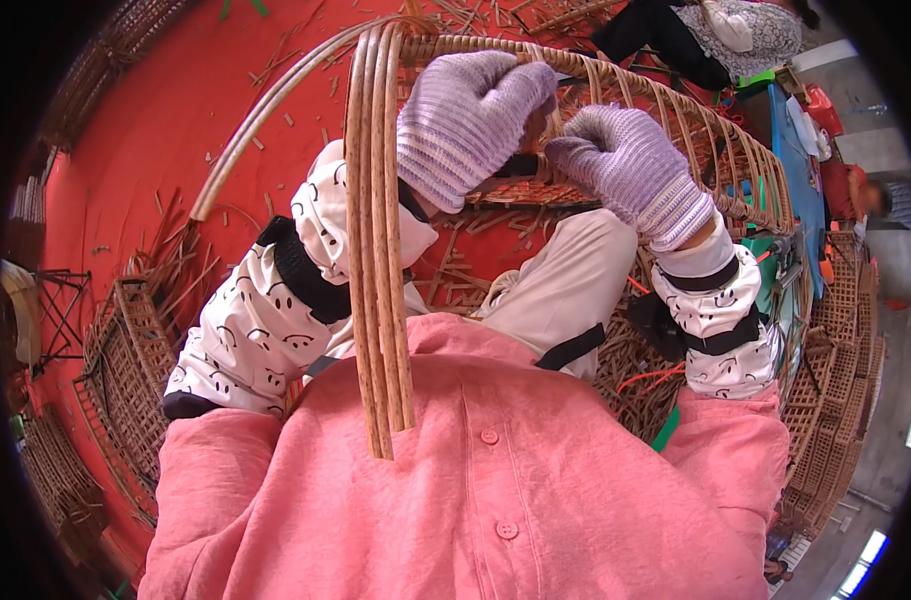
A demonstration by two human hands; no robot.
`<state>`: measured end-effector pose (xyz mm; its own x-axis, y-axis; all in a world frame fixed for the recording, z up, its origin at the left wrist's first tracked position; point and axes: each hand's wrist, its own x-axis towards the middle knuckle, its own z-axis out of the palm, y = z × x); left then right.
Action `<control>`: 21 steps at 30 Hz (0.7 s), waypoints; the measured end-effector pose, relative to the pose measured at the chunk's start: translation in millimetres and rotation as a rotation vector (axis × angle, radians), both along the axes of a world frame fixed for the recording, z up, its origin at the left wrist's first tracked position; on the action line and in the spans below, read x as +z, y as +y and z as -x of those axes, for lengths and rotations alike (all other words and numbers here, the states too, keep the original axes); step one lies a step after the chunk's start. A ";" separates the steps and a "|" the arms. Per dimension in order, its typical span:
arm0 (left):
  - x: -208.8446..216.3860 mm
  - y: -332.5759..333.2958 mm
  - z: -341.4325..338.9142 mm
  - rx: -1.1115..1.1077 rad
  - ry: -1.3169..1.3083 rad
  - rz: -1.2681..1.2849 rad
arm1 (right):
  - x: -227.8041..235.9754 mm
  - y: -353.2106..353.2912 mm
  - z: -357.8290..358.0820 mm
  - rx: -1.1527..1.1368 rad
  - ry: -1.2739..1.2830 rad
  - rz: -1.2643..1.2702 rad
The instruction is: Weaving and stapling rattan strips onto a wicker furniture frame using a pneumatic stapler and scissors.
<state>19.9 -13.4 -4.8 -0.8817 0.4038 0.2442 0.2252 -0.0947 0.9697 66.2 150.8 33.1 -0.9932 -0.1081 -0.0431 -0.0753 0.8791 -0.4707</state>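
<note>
In front of me lies a woven wicker basket (720,150), a long rim with rattan strips wrapped round its bars. My left hand (465,125), in a purple-striped knit glove, is closed at the near side of the rim, fingertips turned right. Close by on its right, my right hand (625,165), gloved alike, is pinched shut with its fingertips toward the left hand. Whatever the fingers hold is hidden between them. A bundle of flat brown rattan strips (380,240) loops over the rim and hangs down across my left forearm to my chest.
Rattan offcuts (460,255) litter the red floor covering (265,110). Stacked wicker pieces stand left (140,330) and right (835,350). A blue table (795,180) is at the right. Another person (715,40) sits at the upper right. A pale rattan bundle (265,115) arches to the left.
</note>
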 end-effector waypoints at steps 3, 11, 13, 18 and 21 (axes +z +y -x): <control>-0.9 0.9 -3.2 -0.002 -0.044 -0.058 | 0.6 -2.0 -5.8 0.002 0.025 0.059; 0.7 1.4 1.4 -0.019 -0.070 -0.138 | -26.9 0.8 -17.1 0.223 0.738 -0.194; 2.0 2.6 -3.3 0.008 -0.022 -0.202 | -34.5 2.6 -11.0 0.316 0.573 -0.169; 0.7 -6.0 -24.8 0.083 0.383 0.059 | -42.2 -0.3 -5.2 0.304 0.557 -0.163; 1.0 -12.3 -33.2 0.119 0.575 0.110 | -38.7 -1.7 -5.4 0.299 0.682 -0.207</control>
<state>53.0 -25.8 -3.8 -0.6612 0.3608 0.6578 0.7198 0.0577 0.6918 71.6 149.1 -5.6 -0.7372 -0.4324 0.5192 -0.5377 0.8408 -0.0633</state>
